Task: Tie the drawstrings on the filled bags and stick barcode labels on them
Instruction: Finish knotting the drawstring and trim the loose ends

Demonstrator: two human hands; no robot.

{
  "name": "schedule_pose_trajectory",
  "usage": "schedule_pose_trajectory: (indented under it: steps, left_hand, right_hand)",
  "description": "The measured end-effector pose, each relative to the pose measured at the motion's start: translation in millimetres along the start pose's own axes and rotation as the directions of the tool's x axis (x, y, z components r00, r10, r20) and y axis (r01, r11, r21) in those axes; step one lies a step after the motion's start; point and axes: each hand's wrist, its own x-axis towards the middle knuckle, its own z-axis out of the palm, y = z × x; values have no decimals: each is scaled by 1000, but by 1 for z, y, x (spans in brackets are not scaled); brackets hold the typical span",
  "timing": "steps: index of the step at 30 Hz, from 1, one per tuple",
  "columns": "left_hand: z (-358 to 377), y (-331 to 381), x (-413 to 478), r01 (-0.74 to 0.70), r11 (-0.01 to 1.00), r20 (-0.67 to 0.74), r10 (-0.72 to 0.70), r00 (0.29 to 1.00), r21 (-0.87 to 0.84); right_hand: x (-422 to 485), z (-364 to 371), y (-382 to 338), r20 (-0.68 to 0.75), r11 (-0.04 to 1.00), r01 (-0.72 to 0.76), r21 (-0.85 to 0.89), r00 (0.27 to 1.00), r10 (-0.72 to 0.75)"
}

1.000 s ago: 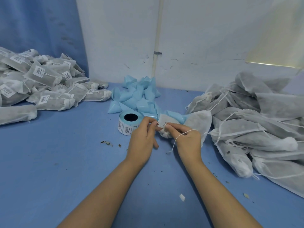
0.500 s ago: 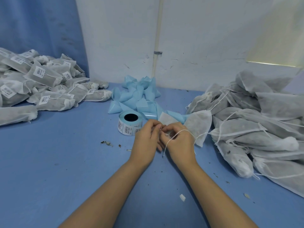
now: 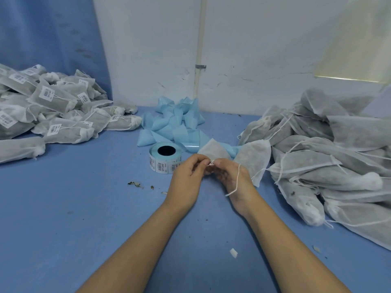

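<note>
Drawstring (image 3: 237, 179) pinched from both sides, that is where I am: my left hand (image 3: 186, 176) and my right hand (image 3: 234, 179) meet knuckle to knuckle just above the blue table (image 3: 84, 218). Thumb and forefinger of each are curled in, nipping the thin white cord at a small knot where the fingertips touch. The loose tail loops over the back of my right hand and dangles toward the wrist, frayed at its end. The bag (image 3: 252, 157) I am working on sits right behind my fingers, its gathered neck under them. Two soft, papery flaps of white non-woven fabric fan out past my knuckles, one upward, one off to the right. How much of its body lies beneath my palms I cannot tell, since they cover it. Just beyond my left hand stands the label roll (image 3: 165, 158), a squat cylinder on end with a dark core, pale blue backing and barcode stickers round its side. Behind it lies a crumpled heap of glossy blue backing strip (image 3: 175, 123) against the white wall. Far left, the labelled bags (image 3: 55, 102), plump and grey-white with cinched necks, are cut off by the frame edge. On the right, the right-hand heap (image 3: 328, 155) of bags trails limp cords and also runs out of view. Dry leaf crumbs (image 3: 135, 184) and a white scrap (image 3: 233, 252) dot the table near my forearms. The label print is too small to read.
</note>
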Motion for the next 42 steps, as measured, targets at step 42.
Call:
schedule_pose_trajectory:
  steps: [42]
  left_hand:
    - [-10, -4, 1, -273, 592, 104, 304, 947, 759]
  right_hand:
    - [-8, 4, -7, 307, 780, -228, 582, 951, 49]
